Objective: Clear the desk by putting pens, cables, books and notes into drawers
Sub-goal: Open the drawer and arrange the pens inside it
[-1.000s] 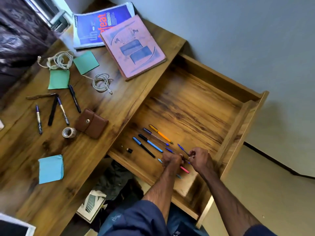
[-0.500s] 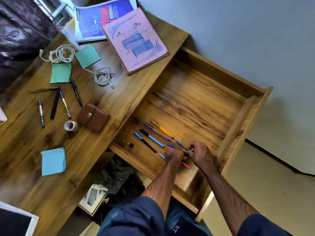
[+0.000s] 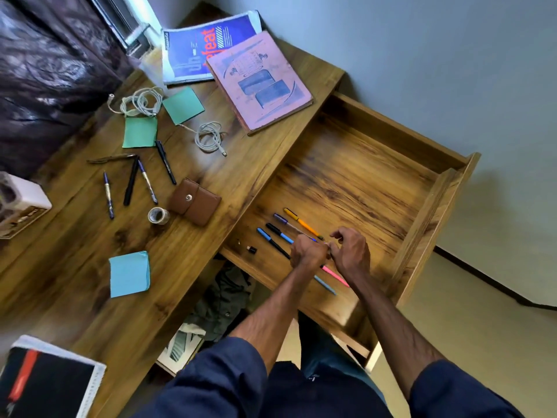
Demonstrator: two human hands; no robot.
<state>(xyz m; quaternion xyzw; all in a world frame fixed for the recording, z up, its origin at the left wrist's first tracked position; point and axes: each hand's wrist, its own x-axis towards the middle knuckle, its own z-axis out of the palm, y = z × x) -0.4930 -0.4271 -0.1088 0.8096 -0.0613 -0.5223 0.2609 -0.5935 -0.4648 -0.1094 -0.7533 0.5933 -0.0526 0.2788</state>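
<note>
Both hands are down in the open wooden drawer (image 3: 429, 211), over the near end of the pen row. The left hand (image 3: 308, 255) is balled into a fist. The right hand (image 3: 352, 254) has its fingers curled and meets the left over something thin, but we honestly can't tell if either hand actually grips a pen. Inside we count an orange pen (image 3: 301, 223), a purple-capped pen (image 3: 282, 219), a black-and-blue pen (image 3: 278, 232) and a blue-capped black pen (image 3: 271, 241) side by side. A pink pen (image 3: 336, 275) and a light blue pen (image 3: 325, 285) poke out from under the hands. Out on the wooden desk (image 3: 180, 282) we've got five dark pens (image 3: 131, 185), two coiled white cables (image 3: 208, 137), two green sticky notes (image 3: 140, 132), a pale blue note pad (image 3: 129, 274) and a pink book (image 3: 259, 82) overlapping a blue book (image 3: 205, 46).
</note>
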